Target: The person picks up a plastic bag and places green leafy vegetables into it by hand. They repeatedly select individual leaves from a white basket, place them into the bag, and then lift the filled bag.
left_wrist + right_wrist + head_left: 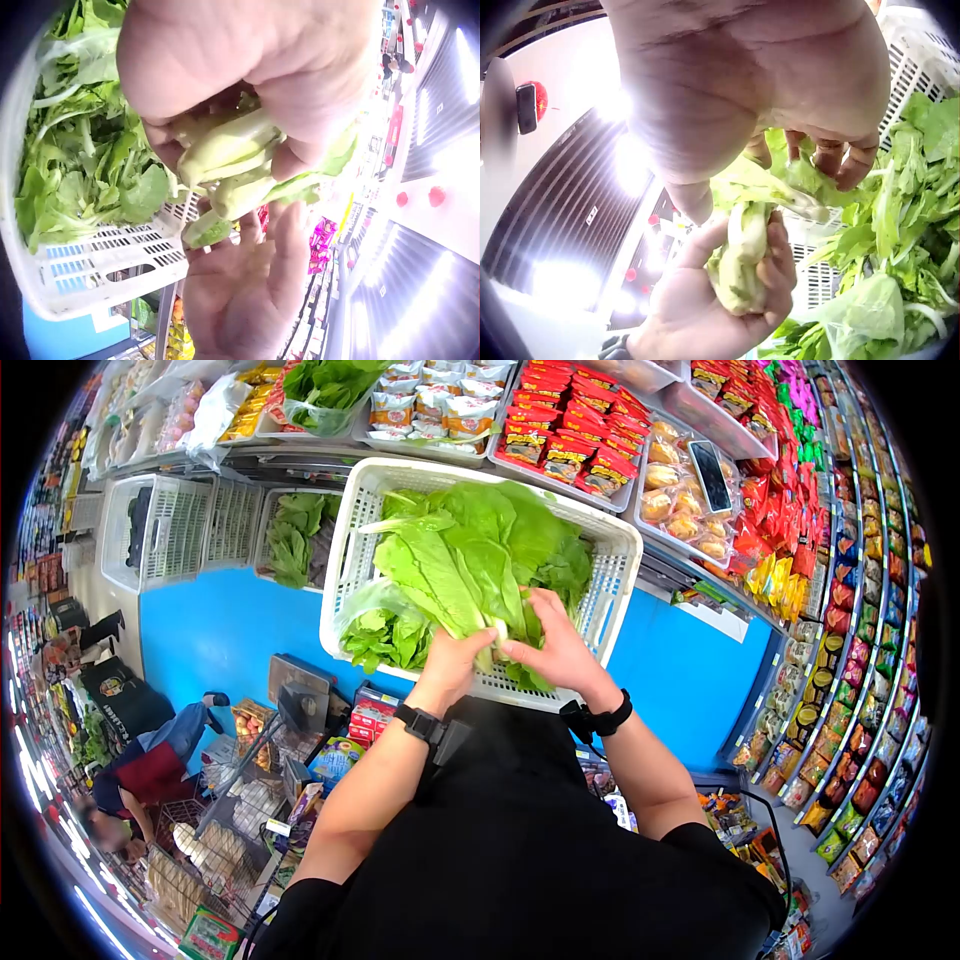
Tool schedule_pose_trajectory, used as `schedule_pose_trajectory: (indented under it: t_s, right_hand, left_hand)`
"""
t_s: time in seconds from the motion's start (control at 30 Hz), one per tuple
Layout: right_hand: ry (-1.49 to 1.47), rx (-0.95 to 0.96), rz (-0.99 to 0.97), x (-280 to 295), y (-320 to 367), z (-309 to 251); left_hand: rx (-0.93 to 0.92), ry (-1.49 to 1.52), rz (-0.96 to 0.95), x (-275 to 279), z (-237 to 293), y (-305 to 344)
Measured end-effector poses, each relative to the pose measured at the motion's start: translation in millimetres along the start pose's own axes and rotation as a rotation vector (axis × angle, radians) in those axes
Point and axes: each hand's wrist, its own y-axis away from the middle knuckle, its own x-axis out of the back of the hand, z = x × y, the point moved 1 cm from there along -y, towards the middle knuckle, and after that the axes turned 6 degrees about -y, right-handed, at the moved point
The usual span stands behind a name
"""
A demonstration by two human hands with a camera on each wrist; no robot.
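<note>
Over a white plastic crate [335,595], my left hand [450,665] grips a bunch of long-leaved green lettuce [430,575] by its pale stem ends. These cut ends [225,154] stick out of the fist in the left wrist view. My right hand [555,655] is beside them, thumb toward the stems. In the right wrist view its fingers [844,161] curl round another lettuce stalk [780,187], which crosses just above the left hand's bunch. Loose leafy greens [907,202] and a clear plastic bag [866,319] lie in the crate below.
Behind the crate runs a shelf with red snack packets [560,435], bagged buns [680,500] and a phone [710,475]. Smaller crates [180,530] stand to the left. Further left, a person [150,760] bends by a loaded wire cart [215,850]. Packet racks [850,660] line the right.
</note>
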Motion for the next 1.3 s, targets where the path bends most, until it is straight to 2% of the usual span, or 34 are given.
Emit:
schedule_pose_trajectory:
  t_s: [0.1, 0.17, 0.23, 0.3, 0.33, 0.37, 0.43, 0.5, 0.53, 0.6, 0.63, 0.7, 0.73, 0.8, 0.83, 0.87, 0.9, 0.93, 0.97, 1.0, 1.07, 1.1, 1.17, 1.23, 1.3]
  right_hand:
    - [0.002, -0.042, 0.092, 8.5, -0.7, 19.7]
    - [0.007, -0.185, 0.213, 7.7, -2.6, 44.7]
    - [0.117, -0.187, 0.252, 4.8, -6.0, 62.4]
    - [-0.53, -0.472, 0.091, -1.6, -12.7, 74.8]
    - [-0.83, -0.484, 0.055, -10.4, -12.0, 75.0]
    - [-0.834, -0.484, 0.059, -18.3, -14.2, 76.2]
    - [-1.127, -0.633, -0.017, -32.3, -25.2, 76.5]
    - [-1.153, -0.557, -0.02, -41.1, -34.5, 73.6]
    - [-1.074, -0.603, 0.058, -41.5, -38.3, 65.3]
    - [-0.983, -0.65, 0.171, -39.7, -39.9, 62.7]
    - [-0.983, -0.649, 0.176, -39.3, -38.3, 66.5]
    - [-0.883, -0.562, 0.385, -36.1, -36.9, 83.7]
    - [-0.941, -0.542, 0.422, -32.3, -35.0, 107.3]
    - [-0.981, -0.56, 0.511, -21.0, -21.5, 114.5]
    - [-1.04, -0.653, 0.555, -14.4, -17.0, 120.0]
    - [-1.086, -0.606, 0.461, -8.7, -5.9, 147.6]
    - [-1.152, -0.428, 0.361, -7.9, -1.4, 134.6]
    - [-1.309, -0.462, 0.361, -6.1, 6.5, 136.3]
    - [-1.466, -0.494, 0.368, -4.3, 13.3, 138.5]
    - [-1.461, -0.496, 0.367, -5.1, 17.1, 137.0]
    - [-1.239, -0.602, 0.404, -2.7, 24.6, 131.6]
    - [-1.235, -0.605, 0.414, -1.2, 25.0, 126.0]
    - [-1.198, -0.767, 0.496, -2.6, 26.5, 116.8]
    - [-1.249, -0.761, 0.455, -6.7, 24.1, 96.6]
    - [-1.265, -0.607, 0.298, -11.8, 19.8, 91.7]
  left_hand:
    - [0.05, -0.014, 0.006, 11.0, 5.3, -0.5]
    - [0.03, -0.017, 0.014, 7.5, 14.0, 4.7]
    - [0.061, -0.046, 0.039, 7.5, 18.3, 7.5]
    - [0.072, -0.056, 0.011, 11.4, 16.2, 3.9]
    - [0.082, -0.095, -0.003, 12.6, 14.6, 2.0]
    - [0.095, -0.134, -0.017, 13.6, 11.2, 1.7]
    - [0.088, -0.175, 0.001, 15.1, 1.4, -1.9]
    - [-0.002, -0.425, -0.006, 20.5, -9.0, -8.2]
    - [-0.002, -0.429, -0.007, 26.6, -18.1, -13.2]
    - [-0.07, -0.65, 0.049, 29.6, -26.2, -16.2]
    - [-0.07, -0.65, 0.044, 26.4, -24.8, -14.7]
    - [-0.09, -0.948, 0.104, 15.5, -16.4, -7.6]
    - [-0.053, -1.111, 0.148, 6.3, -11.2, -2.7]
    - [-0.225, -1.289, 0.044, -7.7, -8.9, 8.0]
    - [-0.287, -1.402, -0.004, -9.9, -14.9, 9.0]
    - [-0.291, -1.432, -0.065, -14.0, -19.3, 11.8]
    - [-0.296, -1.46, -0.135, -19.3, -23.0, 13.4]
    - [-0.213, -1.47, -0.218, -28.9, -17.7, 14.3]
    - [-0.212, -1.464, -0.212, -32.6, -22.5, 11.9]
    - [-0.222, -1.416, -0.159, -34.7, -30.1, 8.4]
    - [-0.246, -1.313, -0.072, -31.0, -48.8, -4.7]
    - [-0.245, -1.308, -0.081, -32.1, -46.8, -7.7]
    - [-0.119, -1.298, -0.033, -30.9, -42.3, -15.4]
    - [-0.106, -1.298, -0.059, -27.3, -40.7, -16.5]
    - [-0.254, -1.382, -0.321, -21.8, -42.0, -17.5]
